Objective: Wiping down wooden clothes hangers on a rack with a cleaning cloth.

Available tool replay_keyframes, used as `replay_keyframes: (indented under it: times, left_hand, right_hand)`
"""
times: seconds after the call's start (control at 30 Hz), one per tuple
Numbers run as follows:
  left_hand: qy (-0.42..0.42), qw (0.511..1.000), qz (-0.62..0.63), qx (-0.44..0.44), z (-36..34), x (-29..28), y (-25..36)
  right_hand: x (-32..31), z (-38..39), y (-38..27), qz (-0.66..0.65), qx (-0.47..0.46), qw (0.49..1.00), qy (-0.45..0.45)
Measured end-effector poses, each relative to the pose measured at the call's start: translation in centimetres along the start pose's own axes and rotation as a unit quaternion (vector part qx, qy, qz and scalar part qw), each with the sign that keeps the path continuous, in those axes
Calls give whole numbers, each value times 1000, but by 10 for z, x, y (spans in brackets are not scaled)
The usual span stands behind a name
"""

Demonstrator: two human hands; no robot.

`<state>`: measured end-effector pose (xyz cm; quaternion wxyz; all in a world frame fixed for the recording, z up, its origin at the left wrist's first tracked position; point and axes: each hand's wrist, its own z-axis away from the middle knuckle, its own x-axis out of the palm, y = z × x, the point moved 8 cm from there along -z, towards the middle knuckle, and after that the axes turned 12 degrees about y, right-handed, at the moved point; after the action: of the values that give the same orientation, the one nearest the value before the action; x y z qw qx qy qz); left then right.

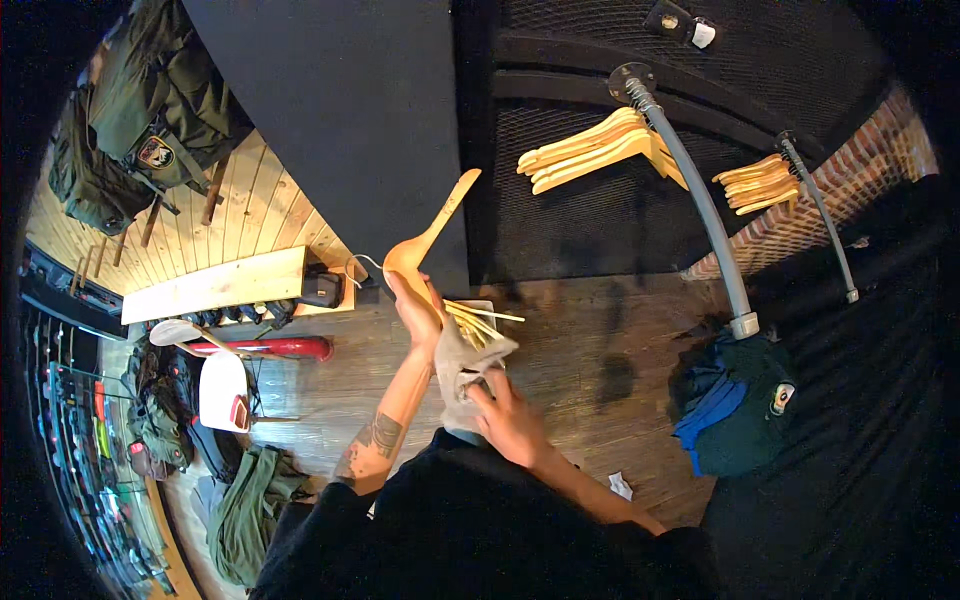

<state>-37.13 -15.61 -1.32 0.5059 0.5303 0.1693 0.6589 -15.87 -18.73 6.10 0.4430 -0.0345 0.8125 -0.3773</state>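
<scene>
Mid-job, one piece in hand. My left hand [415, 312] is closed round the bend of a wooden hanger [408, 256], held up in front of me over the floor [575, 345], one arm angled up, wire hook [367, 262] out to the left. So that one's off any rail.

My right hand [512, 420] is lower, fingers on a crumpled grey cloth [459, 372]; can't tell if they're clamped on it or just working at it. A bundle of pale sticks [477, 327] pokes out past the cloth's upper edge. Can't make out what they belong to or what carries them.

Progress, my read: this hanger is in progress, not finished, since it's in my hand and not hung. A bare wooden set [590, 150] hangs on the near grey rail [705, 205], a smaller set [757, 184] on the far rail [822, 218]. No visible mark tells me which of those are done, so I can't give a count left.
</scene>
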Motion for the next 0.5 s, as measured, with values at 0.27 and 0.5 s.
replay_keyframes:
  times: [0.27, 0.5]
  left_hand:
    - [-125, 963, -235, 44, 20, 7, -22]
    - [-93, 698, -579, 411, 37, -11, 19]
  right_hand:
    - [-44, 29, 58, 44, 65, 996, 37]
    - [-101, 31, 108, 62, 184, 953, 233]
